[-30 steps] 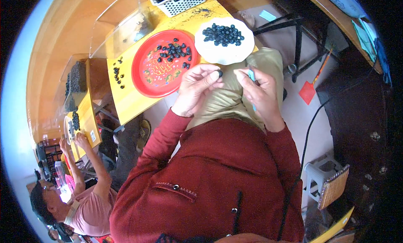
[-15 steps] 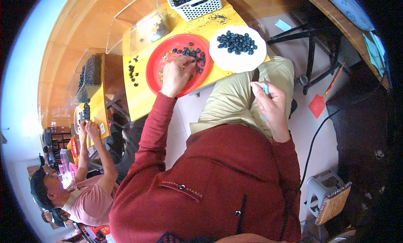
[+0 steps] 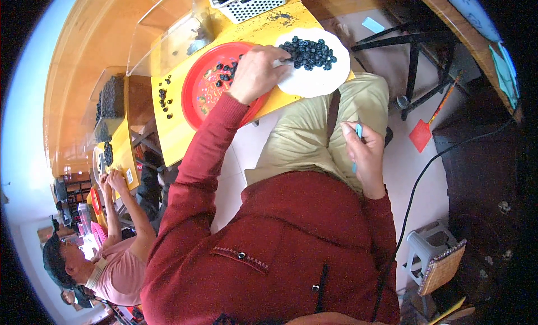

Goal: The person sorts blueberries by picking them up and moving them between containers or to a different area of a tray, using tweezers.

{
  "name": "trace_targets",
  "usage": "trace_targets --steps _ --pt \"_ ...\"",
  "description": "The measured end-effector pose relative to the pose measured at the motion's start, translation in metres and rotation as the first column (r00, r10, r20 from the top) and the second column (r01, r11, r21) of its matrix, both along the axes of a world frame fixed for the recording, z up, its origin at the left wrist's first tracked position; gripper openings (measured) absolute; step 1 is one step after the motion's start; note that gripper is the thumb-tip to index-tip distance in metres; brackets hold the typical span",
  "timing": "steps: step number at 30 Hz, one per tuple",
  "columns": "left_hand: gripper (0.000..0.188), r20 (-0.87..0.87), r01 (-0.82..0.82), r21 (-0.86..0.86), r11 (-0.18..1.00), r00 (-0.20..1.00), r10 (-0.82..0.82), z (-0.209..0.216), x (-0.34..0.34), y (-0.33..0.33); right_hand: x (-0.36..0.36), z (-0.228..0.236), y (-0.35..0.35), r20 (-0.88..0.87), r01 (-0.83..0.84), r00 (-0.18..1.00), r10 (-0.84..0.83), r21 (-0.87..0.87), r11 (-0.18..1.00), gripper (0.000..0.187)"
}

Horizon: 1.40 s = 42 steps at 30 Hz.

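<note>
My left hand (image 3: 260, 72) is over the right part of a red plate (image 3: 191, 100), its fingertips at the left edge of a white plate (image 3: 330, 85). Thumb and forefinger are apart, and I make out nothing held between them. Small dark round pieces (image 3: 309, 54), like berries or beads, are heaped on the white plate. More dark pieces (image 3: 225, 77) lie on the red plate, partly hidden by my hand. Above my right thigh, my right hand (image 3: 367, 159) is closed around a slim tool with a light-blue handle (image 3: 358, 130); its working end is hard to see.
A white perforated basket (image 3: 252, 11) of dark pieces stands on the yellow table (image 3: 174, 137), near dark crumbs. Loose pieces (image 3: 163, 100) and a clear bin (image 3: 168, 39) are to the left. Another person (image 3: 120, 257) works at a further table. A grey stool (image 3: 426, 246) stands right.
My left hand has moved right, from the pieces on the red plate to the edge of the white plate. The right hand keeps its tool, shifted slightly down. The view has shifted a little.
</note>
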<state>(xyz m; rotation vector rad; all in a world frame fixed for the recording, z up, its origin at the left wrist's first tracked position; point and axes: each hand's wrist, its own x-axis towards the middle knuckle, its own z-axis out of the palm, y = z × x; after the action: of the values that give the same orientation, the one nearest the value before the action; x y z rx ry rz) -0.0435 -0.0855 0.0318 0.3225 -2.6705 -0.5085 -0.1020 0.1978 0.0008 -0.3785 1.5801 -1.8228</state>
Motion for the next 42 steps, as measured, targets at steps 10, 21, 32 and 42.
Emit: trace_targets --steps 10,21,32,42 --pt "0.024 0.247 0.057 -0.098 0.994 0.968 -0.031 -0.004 -0.029 0.012 -0.003 -0.017 0.011 -0.018 0.026 1.0 -0.025 0.025 0.999 0.018" --pt "0.027 0.08 0.14 0.146 0.979 0.985 -0.152 0.0 -0.012 0.023 -0.004 -0.021 0.013 0.05 0.032 0.998 -0.033 0.019 0.999 0.018" --pt "0.022 -0.184 0.186 0.937 0.294 0.982 -0.038 -0.015 0.0 0.029 0.0 -0.015 0.009 0.049 0.043 0.998 -0.043 0.008 0.999 0.019" --pt "0.021 -0.292 0.306 0.893 -0.331 0.952 0.094 -0.022 0.007 0.043 -0.01 -0.004 0.0 -0.11 0.062 0.993 -0.052 0.086 0.994 0.018"
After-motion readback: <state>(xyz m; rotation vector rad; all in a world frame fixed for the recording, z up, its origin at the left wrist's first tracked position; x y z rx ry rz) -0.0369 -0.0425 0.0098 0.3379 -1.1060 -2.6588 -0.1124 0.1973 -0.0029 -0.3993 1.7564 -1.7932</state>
